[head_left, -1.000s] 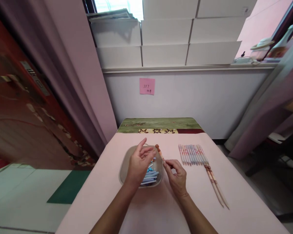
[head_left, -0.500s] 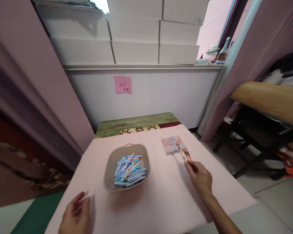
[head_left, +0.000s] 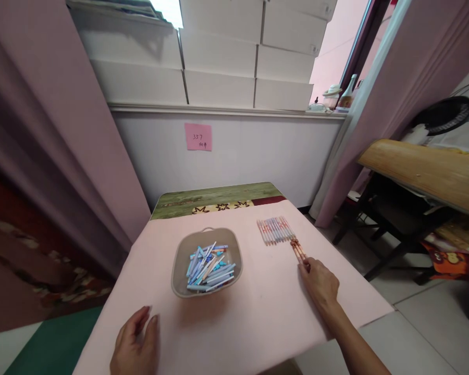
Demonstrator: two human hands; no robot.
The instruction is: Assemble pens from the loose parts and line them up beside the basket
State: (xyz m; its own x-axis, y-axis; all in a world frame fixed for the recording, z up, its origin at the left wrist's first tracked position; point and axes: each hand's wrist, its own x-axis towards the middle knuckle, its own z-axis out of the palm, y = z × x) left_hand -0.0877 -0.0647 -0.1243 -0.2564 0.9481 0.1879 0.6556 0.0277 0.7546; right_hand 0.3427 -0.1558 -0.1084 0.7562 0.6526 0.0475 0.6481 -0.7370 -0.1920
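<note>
with my right hand (head_left: 320, 284) i am pinching the brown-topped pens (head_left: 297, 250), lying on the pink cover (head_left: 254, 312) by the near right corner of the row of slim pens (head_left: 275, 230); how many i am gripping, i cannot tell. my left hand (head_left: 135, 344) is holding its thumb and fingers apart, near the grey bin (head_left: 181, 264) of blue sticks (head_left: 221, 272).

pink note (head_left: 198, 137) on wall (head_left: 250, 156) | handwritten "357" | smaller writing below not legible

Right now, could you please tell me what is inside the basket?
The basket holds a jumbled pile of pens, mostly blue; whatever lies beneath the top ones is covered.
</note>
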